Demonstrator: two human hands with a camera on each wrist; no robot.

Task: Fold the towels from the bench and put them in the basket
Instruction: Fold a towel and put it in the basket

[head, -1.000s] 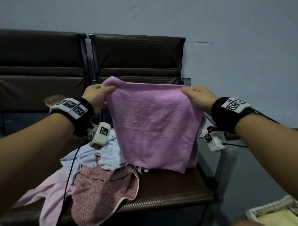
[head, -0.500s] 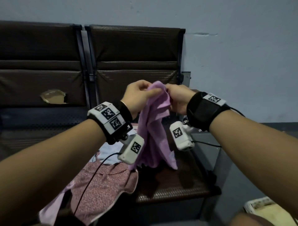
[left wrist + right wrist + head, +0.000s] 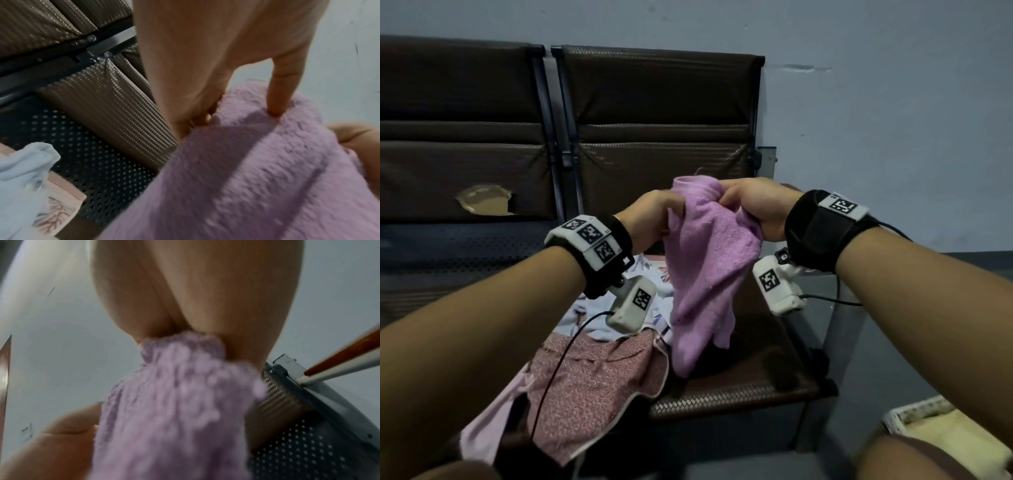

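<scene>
Setting: a person stands facing a dark brown bench (image 3: 739, 387) with woven seats, set against a pale blue-grey wall.
Bench, left part: a heap of unfolded cloths lies across the seat toward its front edge: a pale pink cloth (image 3: 486, 425) hanging over the edge, a speckled reddish-pink towel (image 3: 589, 383) on top of it, and a light blue cloth (image 3: 599, 322) behind, nearer the backrest.
Left hand: the left hand (image 3: 650, 219) is raised above the seat, its fingers (image 3: 277, 97) curled onto the top of a lilac towel (image 3: 705, 267); the left wrist view shows one finger pressing into the pile and the others tucked beside it.
Lilac towel: held in the air between the two hands, which sit close together. It hangs doubled in loose, uneven folds, its lower end just above the seat or brushing it; which one is unclear.
Right hand: the right hand (image 3: 756, 209) grasps the same top edge, with towel bunched between thumb and fingers in the right wrist view.
Basket: a pale woven basket (image 3: 914, 411) stands on the floor at lower right, beyond the bench's right end, with something cream-yellow inside.
Progress: early, it seems. One towel is partway through its first fold, and at least three cloths wait on the bench.
</scene>
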